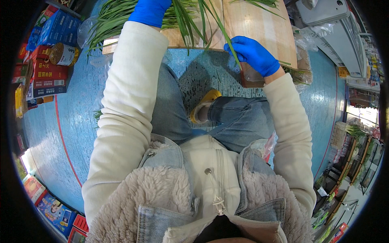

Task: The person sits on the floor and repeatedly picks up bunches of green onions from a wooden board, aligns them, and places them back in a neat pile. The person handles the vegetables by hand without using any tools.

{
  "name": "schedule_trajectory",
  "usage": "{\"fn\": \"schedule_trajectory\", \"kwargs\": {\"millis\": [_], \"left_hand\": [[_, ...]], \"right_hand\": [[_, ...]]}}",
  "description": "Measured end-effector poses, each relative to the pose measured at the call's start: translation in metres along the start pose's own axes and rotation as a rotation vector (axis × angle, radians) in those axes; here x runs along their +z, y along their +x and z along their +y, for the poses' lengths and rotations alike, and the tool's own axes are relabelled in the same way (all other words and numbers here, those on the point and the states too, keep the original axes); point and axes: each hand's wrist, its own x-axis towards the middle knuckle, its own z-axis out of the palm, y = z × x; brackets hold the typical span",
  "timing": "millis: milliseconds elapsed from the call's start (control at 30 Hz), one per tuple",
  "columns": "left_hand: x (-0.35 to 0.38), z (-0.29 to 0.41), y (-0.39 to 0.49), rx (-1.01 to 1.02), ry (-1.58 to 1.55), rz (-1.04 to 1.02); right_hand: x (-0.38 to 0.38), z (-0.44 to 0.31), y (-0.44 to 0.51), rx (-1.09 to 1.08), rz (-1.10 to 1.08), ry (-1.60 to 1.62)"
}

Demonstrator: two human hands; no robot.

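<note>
My right hand [254, 56], in a blue glove, pinches a long green leaf [224, 34] near its tip, just past the near edge of a light wooden board [255, 27]. The leaf runs up and leftward to a loose tuft of Chinese chives [185, 22] that hangs over the board's edge. My left hand [150, 12], gloved in blue too, reaches the top rim of the picture. Its fingers are cut off there, so its grip is hidden. Beneath and beside it lies a thick heap of chives [112, 22]. More leaves [263, 3] lie at the board's far right.
Stacked boxes [50, 71] and an oil bottle [63, 54] stand on the left. A brown container [252, 79] sits under the board's right side. White appliance-like casing [343, 39] stands at upper right, with vegetable shelves [349, 164] below. Blue floor [60, 127] surrounds my legs.
</note>
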Motion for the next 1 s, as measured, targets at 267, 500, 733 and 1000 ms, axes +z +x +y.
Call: {"fn": "schedule_trajectory", "kwargs": {"millis": [267, 500, 733, 1000], "left_hand": [[0.005, -0.003, 0.000, 0.047, 0.095, 0.125], [-0.004, -0.013, 0.004, 0.080, 0.053, 0.127], [-0.019, -0.008, 0.010, 0.163, -0.047, 0.334], [0.019, 0.013, -0.012, 0.180, 0.082, 0.304]], "right_hand": [[0.004, 0.016, -0.009, 0.000, 0.144, 0.062], [0.010, 0.049, -0.024, -0.405, 0.409, -0.317], [-0.109, 0.104, -0.073, -0.055, 0.490, 0.088], [-0.291, 0.152, -0.153, 0.302, 1.205, -0.456]]}}
